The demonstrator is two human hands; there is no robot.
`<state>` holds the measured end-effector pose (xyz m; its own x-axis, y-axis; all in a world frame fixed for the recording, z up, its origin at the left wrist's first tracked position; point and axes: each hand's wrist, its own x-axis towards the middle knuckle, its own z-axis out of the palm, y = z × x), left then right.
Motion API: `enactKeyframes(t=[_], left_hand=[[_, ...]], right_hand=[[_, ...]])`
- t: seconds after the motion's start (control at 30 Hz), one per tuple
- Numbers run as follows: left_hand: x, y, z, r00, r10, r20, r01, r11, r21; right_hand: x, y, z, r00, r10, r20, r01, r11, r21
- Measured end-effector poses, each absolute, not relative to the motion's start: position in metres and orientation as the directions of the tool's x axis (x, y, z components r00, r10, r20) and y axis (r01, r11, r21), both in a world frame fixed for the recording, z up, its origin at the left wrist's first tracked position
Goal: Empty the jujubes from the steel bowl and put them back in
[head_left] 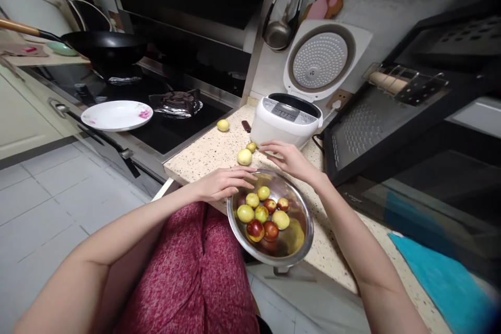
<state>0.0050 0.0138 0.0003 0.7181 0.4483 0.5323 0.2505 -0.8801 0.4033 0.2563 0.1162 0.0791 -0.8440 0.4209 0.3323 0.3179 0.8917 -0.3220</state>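
A steel bowl [309, 240] sits at the counter's front edge with several jujubes [261, 213] in it, some yellow-green and some red-brown. My left hand [223, 182] lies with outstretched fingers over the bowl's upper left rim, holding nothing visible. Above the far rim, my right hand [291, 159] reaches left with its fingers apart and nothing seen between them. Just left of those fingertips a larger pale jujube [245, 157] and a smaller yellow one [251, 147] lie on the counter. Another yellow jujube [223, 125] rests farther back, near the stove.
Behind my right hand stands a white rice cooker [284, 120] with its lid raised. A floral plate [117, 116] and a black wok [105, 47] are on the stove [164, 135]. To the right are a black rack [360, 125] and a blue cloth [434, 276].
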Motion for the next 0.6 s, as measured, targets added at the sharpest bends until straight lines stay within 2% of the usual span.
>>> enactKeyframes(t=[0.07, 0.23, 0.37, 0.6], left_hand=[[0.005, 0.013, 0.001, 0.717, 0.446, 0.536, 0.252, -0.882, 0.398], [0.006, 0.013, 0.001, 0.707, 0.451, 0.545, 0.258, -0.882, 0.394], [0.006, 0.013, 0.0, 0.704, 0.452, 0.549, 0.254, -0.881, 0.399], [0.006, 0.013, -0.001, 0.699, 0.457, 0.55, 0.247, -0.876, 0.414]], right_hand=[[0.254, 0.129, 0.066, -0.825, 0.448, 0.344, 0.349, 0.883, -0.313], [0.234, 0.149, 0.044, -0.84, 0.487, 0.239, 0.429, 0.866, -0.258], [0.223, 0.15, 0.044, -0.845, 0.507, 0.172, 0.473, 0.857, -0.202], [0.23, 0.141, 0.051, -0.815, 0.56, 0.151, 0.552, 0.828, -0.096]])
